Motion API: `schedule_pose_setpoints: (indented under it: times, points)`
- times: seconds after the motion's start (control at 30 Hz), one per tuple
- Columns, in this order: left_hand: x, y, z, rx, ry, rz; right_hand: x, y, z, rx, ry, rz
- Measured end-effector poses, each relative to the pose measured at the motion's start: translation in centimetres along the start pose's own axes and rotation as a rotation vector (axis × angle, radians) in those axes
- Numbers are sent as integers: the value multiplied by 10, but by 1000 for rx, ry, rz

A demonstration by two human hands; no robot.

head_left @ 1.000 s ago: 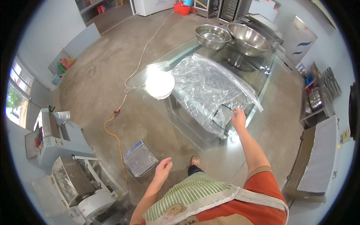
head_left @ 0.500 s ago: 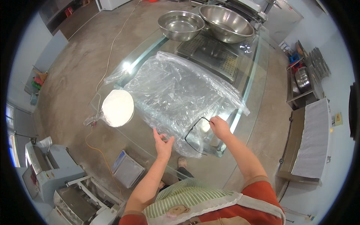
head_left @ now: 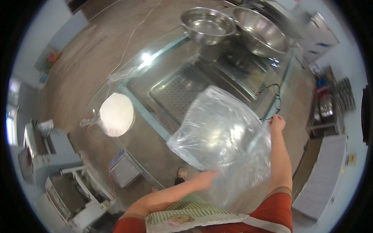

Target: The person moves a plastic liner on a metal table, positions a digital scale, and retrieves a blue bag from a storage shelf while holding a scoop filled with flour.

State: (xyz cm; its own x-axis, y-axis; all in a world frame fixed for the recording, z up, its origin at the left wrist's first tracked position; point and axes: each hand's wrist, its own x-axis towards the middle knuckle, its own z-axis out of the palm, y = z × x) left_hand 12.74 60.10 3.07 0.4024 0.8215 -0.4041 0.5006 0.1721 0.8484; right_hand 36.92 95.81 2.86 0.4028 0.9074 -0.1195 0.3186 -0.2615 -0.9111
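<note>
My right hand (head_left: pixel 276 123) grips a pair of black-framed eyeglasses (head_left: pixel 278 101) by one temple, above the table's right edge. The lenses and the other temple stick out away from me. Close to my body, my left hand (head_left: pixel 206 179) is at the near edge of a crumpled clear plastic sheet (head_left: pixel 217 128). Motion smears its fingers, so its hold on the plastic cannot be made out. The sheet lies bunched over the near right part of the glass-topped table (head_left: pixel 153 136), partly hanging over its edge.
Two steel bowls, one (head_left: pixel 208 29) left of the other (head_left: pixel 260 33), stand at the table's far end. Perforated metal trays (head_left: pixel 175 89) show near them. A scoop-shaped container of white powder (head_left: pixel 116 114) sits at the left. A scale (head_left: pixel 125 169) is lower down.
The plastic sheet has shifted right and toward me, uncovering a perforated tray. My right hand has carried the eyeglasses right and farther away. My left hand has moved right and nearer my body.
</note>
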Motion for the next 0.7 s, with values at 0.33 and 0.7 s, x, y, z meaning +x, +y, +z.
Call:
schedule_pose_setpoints:
  times: [0.33, 0.7]
  points:
    - [11, -22, 23, -151, 185, 82, 38, 4, 50, 116, -47, 28]
    - [-60, -50, -84, -344, 634, -55, -109, 19, -4, -860, -492, -468]
